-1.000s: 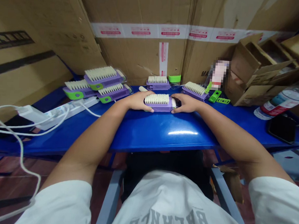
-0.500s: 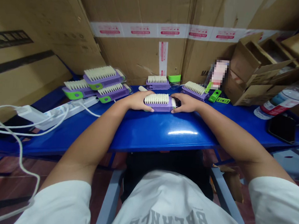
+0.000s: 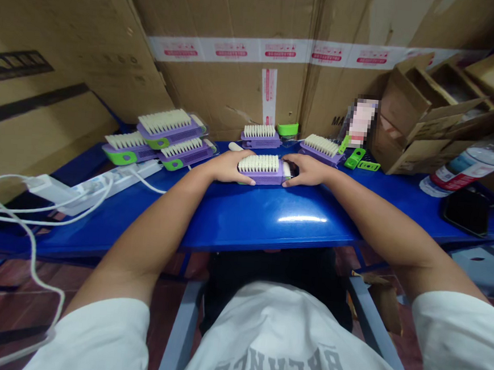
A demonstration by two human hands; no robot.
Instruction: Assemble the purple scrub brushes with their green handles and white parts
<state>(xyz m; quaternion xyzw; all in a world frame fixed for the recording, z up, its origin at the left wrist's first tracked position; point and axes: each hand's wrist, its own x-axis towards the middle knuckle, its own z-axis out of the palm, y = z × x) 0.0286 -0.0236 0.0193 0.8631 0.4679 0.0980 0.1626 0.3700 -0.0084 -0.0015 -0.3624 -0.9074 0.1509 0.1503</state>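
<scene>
While pressing the purple brush (image 3: 260,164) onto the table (image 3: 270,215), gripping both ends with left hand (image 3: 225,171) and right hand (image 3: 310,170), fingers (image 3: 234,164) curled tight; stacked brushes (image 3: 165,133) seemingly finished, green clips (image 3: 356,158) unused.

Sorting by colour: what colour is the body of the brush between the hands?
Purple; the brush shows best in the head view.

You see even, fairly bright overhead light, a white glare streak on the blue tabletop (image 3: 299,219) near its front edge, wide-angle bending at the frame edges, and a pixelated patch.
</scene>
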